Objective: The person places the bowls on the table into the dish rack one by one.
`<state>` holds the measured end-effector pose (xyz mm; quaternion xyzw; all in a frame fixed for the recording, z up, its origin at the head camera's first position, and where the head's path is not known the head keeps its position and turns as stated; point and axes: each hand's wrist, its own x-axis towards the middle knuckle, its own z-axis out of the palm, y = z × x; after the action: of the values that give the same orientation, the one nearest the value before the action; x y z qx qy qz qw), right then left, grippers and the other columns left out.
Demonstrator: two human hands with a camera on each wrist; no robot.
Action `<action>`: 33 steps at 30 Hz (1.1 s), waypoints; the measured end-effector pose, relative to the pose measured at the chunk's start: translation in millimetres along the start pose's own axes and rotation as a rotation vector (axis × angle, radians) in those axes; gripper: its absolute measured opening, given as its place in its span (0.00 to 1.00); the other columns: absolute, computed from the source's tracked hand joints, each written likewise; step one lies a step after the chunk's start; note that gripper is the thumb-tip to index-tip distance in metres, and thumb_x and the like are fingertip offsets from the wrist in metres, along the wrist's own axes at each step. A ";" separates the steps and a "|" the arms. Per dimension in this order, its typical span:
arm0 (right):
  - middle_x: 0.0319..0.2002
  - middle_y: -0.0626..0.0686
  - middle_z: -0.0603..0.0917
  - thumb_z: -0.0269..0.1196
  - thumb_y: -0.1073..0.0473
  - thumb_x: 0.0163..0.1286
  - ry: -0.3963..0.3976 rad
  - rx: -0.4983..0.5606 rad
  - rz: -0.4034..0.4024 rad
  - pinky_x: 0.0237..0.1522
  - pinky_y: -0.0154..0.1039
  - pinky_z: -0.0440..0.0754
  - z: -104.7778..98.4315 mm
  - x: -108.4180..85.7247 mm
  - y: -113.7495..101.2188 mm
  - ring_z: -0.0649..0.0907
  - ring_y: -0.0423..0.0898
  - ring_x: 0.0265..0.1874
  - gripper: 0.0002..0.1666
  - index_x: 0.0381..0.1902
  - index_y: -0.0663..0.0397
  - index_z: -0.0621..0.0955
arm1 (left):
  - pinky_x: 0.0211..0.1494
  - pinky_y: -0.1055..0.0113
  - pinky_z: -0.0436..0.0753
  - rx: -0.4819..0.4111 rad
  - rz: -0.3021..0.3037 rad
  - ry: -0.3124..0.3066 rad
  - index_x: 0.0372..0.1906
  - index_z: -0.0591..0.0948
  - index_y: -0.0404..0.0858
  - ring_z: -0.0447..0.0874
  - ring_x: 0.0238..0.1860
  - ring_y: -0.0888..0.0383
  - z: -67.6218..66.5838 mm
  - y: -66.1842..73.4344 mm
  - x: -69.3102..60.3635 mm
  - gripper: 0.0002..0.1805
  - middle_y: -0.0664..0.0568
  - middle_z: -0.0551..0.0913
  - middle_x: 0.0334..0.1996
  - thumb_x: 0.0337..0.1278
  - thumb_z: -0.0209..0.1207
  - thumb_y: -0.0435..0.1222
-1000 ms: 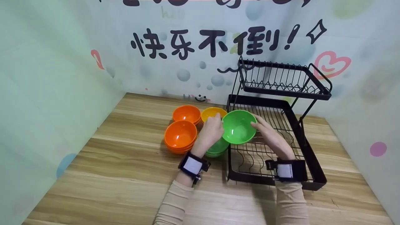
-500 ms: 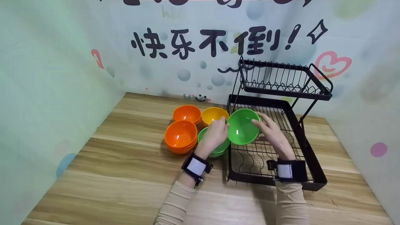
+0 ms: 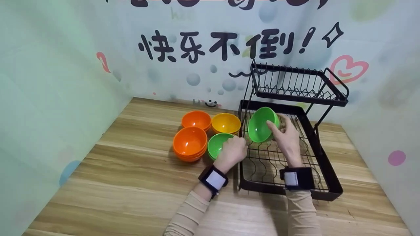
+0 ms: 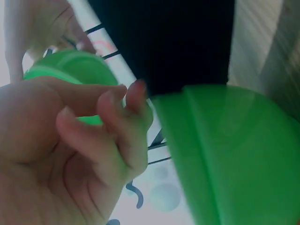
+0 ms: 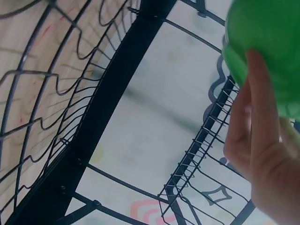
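Note:
My right hand [image 3: 289,139] pinches a green bowl [image 3: 260,125] by its rim, thumb inside and fingers behind. It is tilted, its mouth facing left, above the lower tier of the black dish rack [image 3: 328,170]. The right wrist view shows the fingers against this bowl [image 5: 269,33]. Over the right part of a stack of green bowls [image 3: 216,144] is my left hand [image 3: 231,152], partly covering it. The left wrist view shows its fingers loosely curled with nothing in them, the green stack [image 4: 248,150] beside them.
Left of the rack stand two stacks of orange bowls, one in front [image 3: 190,141] and one behind [image 3: 196,119]. Yellow bowls [image 3: 226,122] stand behind the green stack. The rack's upper tier [image 3: 298,96] rises at the back. A printed cloth [image 3: 180,78] hangs behind the table.
The green bowl has moved right and farther over the rack, tilting more. My left hand has let go of it and come down and nearer, over the green stack.

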<state>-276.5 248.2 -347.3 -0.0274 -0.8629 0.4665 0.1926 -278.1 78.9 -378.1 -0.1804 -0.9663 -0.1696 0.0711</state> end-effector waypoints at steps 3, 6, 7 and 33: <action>0.38 0.56 0.77 0.60 0.39 0.63 0.089 -0.019 -0.029 0.33 0.35 0.77 3.5 1.5 2.2 0.76 0.44 0.32 0.35 0.64 0.47 0.70 | 0.34 0.56 0.84 0.086 -0.025 0.048 0.32 0.85 0.38 0.86 0.37 0.48 7.3 4.4 0.4 0.09 0.45 0.86 0.35 0.58 0.57 0.37; 0.40 0.57 0.77 0.61 0.42 0.64 0.142 -0.016 -0.049 0.35 0.37 0.76 6.6 3.0 4.8 0.76 0.46 0.35 0.34 0.64 0.49 0.70 | 0.32 0.58 0.84 0.187 -0.054 0.060 0.34 0.86 0.41 0.87 0.37 0.51 13.6 8.1 1.6 0.09 0.49 0.87 0.35 0.57 0.57 0.38; 0.40 0.58 0.77 0.61 0.42 0.64 0.153 -0.021 -0.054 0.36 0.37 0.76 7.7 3.6 6.0 0.76 0.47 0.35 0.34 0.64 0.50 0.70 | 0.32 0.59 0.84 0.219 -0.065 0.058 0.35 0.86 0.42 0.87 0.37 0.52 15.5 9.2 1.9 0.09 0.50 0.87 0.35 0.57 0.57 0.39; 0.56 0.65 0.72 0.60 0.37 0.61 0.072 -0.255 -0.028 0.48 0.55 0.78 23.6 32.1 21.2 0.75 0.60 0.49 0.39 0.63 0.52 0.69 | 0.25 0.66 0.79 0.367 -0.093 0.149 0.33 0.86 0.45 0.86 0.30 0.59 32.3 17.1 0.9 0.10 0.57 0.87 0.29 0.61 0.53 0.38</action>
<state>-317.4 248.7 -366.4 -0.0562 -0.9079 0.3491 0.2251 -275.0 105.6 -402.9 -0.1067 -0.9803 -0.0069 0.1663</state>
